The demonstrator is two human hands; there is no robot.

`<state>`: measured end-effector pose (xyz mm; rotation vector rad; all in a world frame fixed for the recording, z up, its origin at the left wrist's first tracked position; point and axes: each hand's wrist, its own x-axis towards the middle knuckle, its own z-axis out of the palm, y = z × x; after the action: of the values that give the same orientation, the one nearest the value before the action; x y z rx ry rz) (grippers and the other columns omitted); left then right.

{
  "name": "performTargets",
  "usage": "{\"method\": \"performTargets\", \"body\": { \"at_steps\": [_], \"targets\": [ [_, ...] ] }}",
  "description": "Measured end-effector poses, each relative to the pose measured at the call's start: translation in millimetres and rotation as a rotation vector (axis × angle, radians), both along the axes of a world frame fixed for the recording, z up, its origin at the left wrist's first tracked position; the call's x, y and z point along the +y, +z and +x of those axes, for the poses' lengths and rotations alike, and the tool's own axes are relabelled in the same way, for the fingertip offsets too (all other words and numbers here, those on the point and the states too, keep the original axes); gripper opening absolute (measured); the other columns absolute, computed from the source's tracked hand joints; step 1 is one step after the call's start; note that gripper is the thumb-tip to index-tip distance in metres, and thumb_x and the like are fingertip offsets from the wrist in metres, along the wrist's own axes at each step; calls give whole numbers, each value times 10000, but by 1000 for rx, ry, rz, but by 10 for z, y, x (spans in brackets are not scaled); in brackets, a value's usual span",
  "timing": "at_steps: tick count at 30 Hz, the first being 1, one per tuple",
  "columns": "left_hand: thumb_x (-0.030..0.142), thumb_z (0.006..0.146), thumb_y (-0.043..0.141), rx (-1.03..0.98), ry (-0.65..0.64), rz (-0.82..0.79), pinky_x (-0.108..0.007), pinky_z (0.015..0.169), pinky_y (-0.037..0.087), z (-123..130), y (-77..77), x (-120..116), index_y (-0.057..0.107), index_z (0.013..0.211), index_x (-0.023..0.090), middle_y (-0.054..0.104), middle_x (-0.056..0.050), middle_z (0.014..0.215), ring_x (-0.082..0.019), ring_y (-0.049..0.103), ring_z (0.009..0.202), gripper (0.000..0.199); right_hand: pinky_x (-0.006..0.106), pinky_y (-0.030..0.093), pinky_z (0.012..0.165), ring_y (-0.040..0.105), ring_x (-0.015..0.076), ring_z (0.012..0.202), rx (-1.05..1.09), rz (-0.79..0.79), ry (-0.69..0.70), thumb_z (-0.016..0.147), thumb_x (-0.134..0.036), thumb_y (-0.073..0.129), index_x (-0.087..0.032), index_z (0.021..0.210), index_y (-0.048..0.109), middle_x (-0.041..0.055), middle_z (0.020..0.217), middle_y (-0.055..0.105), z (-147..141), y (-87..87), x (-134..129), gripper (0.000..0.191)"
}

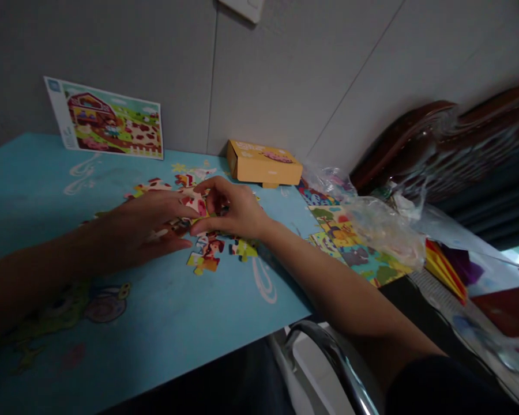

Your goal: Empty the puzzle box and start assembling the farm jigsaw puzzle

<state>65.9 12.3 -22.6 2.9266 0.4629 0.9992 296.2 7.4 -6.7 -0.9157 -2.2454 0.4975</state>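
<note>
My right hand (239, 210) curves its index finger and thumb around a jigsaw puzzle piece (194, 203) with a white and pink cow pattern. Beside it, my left hand (153, 225) reaches in from the left with fingers stretched and thumb apart, fingertips against the same piece. Several loose puzzle pieces lie around and under both hands. A joined group of puzzle pieces with a figure in a hat (207, 252) lies just below the fingers, and a green puzzle piece (244, 249) lies to its right. My hands hide part of the pile.
A farm picture card (112, 127) leans on the wall behind the blue table (177, 340). An orange box (266, 164) stands at the back. To the right lie an animal picture puzzle (354, 245) and clear plastic bags (380, 225). A metal chair frame (328, 351) is below the table edge.
</note>
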Motion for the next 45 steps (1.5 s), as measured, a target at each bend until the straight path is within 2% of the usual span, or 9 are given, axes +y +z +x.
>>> {"method": "performTargets", "body": {
  "at_steps": [6,9,13,18,21,26,37,42,45],
  "targets": [
    [203,898,542,-23,-1,27,-323,1037,395,7,23,-34,556,1116,183,620,-49,1151,-169,565,1107,219,218,277,545,444,83,543,9,-92,-85,733,-552,713,-184,893,479,-79,590,492,-96,12,-81,464],
    [204,900,524,-84,68,-67,-316,917,482,-3,53,-79,542,1144,201,658,-34,1039,-161,618,975,245,227,236,522,385,73,502,-10,-91,-171,832,-520,624,-175,778,491,-70,550,459,-110,14,-111,374],
    [206,905,461,-170,163,-212,-292,845,503,-9,98,-115,546,1122,171,660,-60,1057,-165,629,961,235,228,218,504,345,69,478,-72,-49,-2,918,-403,503,-170,613,446,-59,506,385,-140,3,-164,389],
    [222,895,460,-113,62,-248,-334,804,482,-57,178,-104,601,1056,160,649,-49,844,-168,586,806,222,238,176,461,293,68,437,-95,-149,77,912,-379,480,-173,585,443,-61,471,355,-122,39,-216,388],
    [361,832,588,79,5,-270,-438,971,408,-118,204,-89,568,1193,172,626,-105,1084,-240,547,1026,407,233,184,442,275,64,439,-104,-280,224,883,-366,513,-174,554,425,-62,482,344,-51,112,-222,391],
    [434,766,693,371,46,-282,-585,1109,179,-216,83,-18,483,1354,298,317,-112,1505,-371,257,1373,639,228,199,456,283,55,445,-278,-302,448,797,-222,569,-172,511,376,-72,478,317,1,200,-222,349],
    [285,941,491,306,155,-269,-510,1097,311,-149,1,72,607,1215,214,427,-143,1435,-287,372,1343,306,266,197,520,327,87,473,-406,74,82,837,-266,502,-164,563,517,-29,496,421,88,228,-74,292],
    [345,856,630,123,102,-266,-514,1081,321,-144,19,104,599,1200,200,534,-136,1333,-279,464,1255,374,246,187,493,285,71,445,-254,-9,71,865,-338,502,-167,547,460,-60,467,338,50,163,-99,364],
    [396,756,729,31,18,-374,-432,958,444,-135,84,14,578,1218,206,659,-86,1096,-239,592,1024,522,229,180,472,284,61,438,-170,-104,155,880,-373,501,-171,556,415,-71,475,320,7,118,-150,391]
  ]
}}
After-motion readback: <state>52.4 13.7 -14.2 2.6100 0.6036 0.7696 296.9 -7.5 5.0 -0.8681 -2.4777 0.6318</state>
